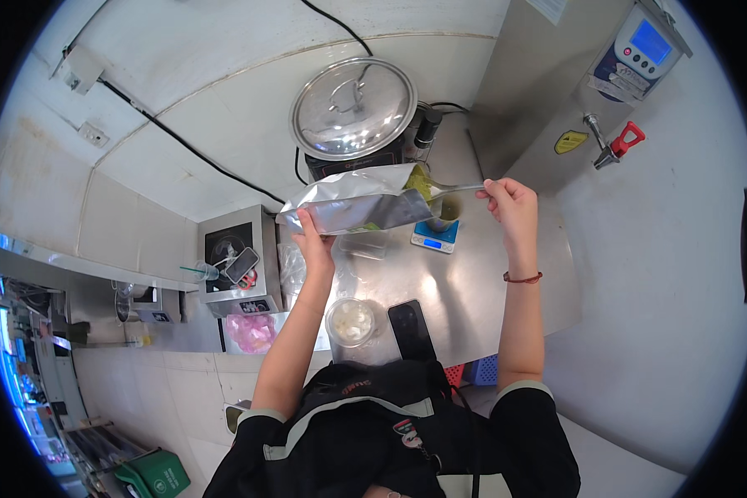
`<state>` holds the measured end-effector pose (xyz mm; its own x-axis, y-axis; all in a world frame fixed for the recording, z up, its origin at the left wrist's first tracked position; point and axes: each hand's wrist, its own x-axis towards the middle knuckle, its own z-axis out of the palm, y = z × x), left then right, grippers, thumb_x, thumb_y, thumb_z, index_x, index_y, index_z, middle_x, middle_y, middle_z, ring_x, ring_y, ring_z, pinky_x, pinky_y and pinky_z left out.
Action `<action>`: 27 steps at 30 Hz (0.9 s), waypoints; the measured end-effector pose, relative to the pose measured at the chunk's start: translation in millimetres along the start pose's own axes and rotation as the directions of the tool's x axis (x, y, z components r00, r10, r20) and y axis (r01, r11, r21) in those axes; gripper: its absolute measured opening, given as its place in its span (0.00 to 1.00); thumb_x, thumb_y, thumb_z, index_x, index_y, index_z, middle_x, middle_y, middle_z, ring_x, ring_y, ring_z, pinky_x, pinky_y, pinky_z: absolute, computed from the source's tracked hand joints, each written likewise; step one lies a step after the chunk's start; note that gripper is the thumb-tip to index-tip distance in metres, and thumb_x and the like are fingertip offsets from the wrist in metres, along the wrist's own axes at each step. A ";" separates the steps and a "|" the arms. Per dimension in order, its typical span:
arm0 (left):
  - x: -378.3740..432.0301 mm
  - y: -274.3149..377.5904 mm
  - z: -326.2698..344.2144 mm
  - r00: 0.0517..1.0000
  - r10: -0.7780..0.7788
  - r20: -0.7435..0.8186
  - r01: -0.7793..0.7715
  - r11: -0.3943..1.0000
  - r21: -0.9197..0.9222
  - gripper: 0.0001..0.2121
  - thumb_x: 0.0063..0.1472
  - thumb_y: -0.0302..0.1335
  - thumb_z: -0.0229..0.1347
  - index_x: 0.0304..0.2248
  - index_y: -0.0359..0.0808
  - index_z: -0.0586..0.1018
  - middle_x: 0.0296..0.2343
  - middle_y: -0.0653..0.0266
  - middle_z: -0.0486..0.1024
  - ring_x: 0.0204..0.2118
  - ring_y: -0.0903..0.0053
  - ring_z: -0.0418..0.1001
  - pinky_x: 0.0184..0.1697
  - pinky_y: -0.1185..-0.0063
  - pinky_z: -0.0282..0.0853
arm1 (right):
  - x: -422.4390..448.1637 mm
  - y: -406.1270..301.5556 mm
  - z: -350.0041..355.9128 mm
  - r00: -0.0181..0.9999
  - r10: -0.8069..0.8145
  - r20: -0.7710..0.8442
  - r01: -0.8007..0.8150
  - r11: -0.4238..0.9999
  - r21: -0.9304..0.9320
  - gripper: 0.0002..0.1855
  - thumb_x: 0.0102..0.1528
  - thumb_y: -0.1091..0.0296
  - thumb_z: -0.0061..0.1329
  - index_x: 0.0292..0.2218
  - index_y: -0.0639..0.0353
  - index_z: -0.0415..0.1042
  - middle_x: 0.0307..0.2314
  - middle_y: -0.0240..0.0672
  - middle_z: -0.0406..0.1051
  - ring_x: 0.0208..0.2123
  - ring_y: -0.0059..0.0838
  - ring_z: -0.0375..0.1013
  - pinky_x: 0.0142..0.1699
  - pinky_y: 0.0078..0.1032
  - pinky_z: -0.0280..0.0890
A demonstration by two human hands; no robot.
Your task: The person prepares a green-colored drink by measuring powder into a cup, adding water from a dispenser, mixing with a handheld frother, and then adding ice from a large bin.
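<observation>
My left hand (pixel 314 244) grips the lower end of a silver foil pouch (pixel 355 199), which lies on its side in the air with its mouth to the right. Green powder (pixel 418 182) shows in the mouth. My right hand (pixel 509 202) pinches the handle of a metal spoon (pixel 460 187), whose bowl is at the powder. Below the pouch's mouth, a cup (pixel 445 213) with something greenish inside stands on a small digital kitchen scale (pixel 434 238) with a blue top.
A lidded steel pot (pixel 353 109) stands behind the pouch. Nearer me are a plastic tub with white pieces (pixel 350 322) and a black smartphone (pixel 411 330). At left, an induction cooker (pixel 230 249) carries another phone and a plastic cup. A red-handled tap (pixel 611 152) juts out at right.
</observation>
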<state>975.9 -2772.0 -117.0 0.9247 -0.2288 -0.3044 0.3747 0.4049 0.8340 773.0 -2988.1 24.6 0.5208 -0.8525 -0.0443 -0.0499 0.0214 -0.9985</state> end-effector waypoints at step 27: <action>17.8 1.8 -44.6 0.999 0.011 -0.050 -0.007 0.998 0.069 0.36 0.51 0.52 0.51 0.46 0.35 0.49 0.45 0.55 0.56 0.46 0.67 0.62 0.44 0.67 0.65 | 12.8 79.1 -18.5 0.908 -0.417 -0.045 0.285 0.692 -0.664 0.10 0.49 0.69 0.47 0.20 0.64 0.66 0.14 0.41 0.65 0.15 0.31 0.63 0.23 0.26 0.57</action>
<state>996.0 -2735.9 -141.5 0.9309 -0.1801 -0.3177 0.3623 0.3446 0.8660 760.0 -3007.0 -54.4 0.4549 -0.8064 0.3778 -0.4517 -0.5746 -0.6825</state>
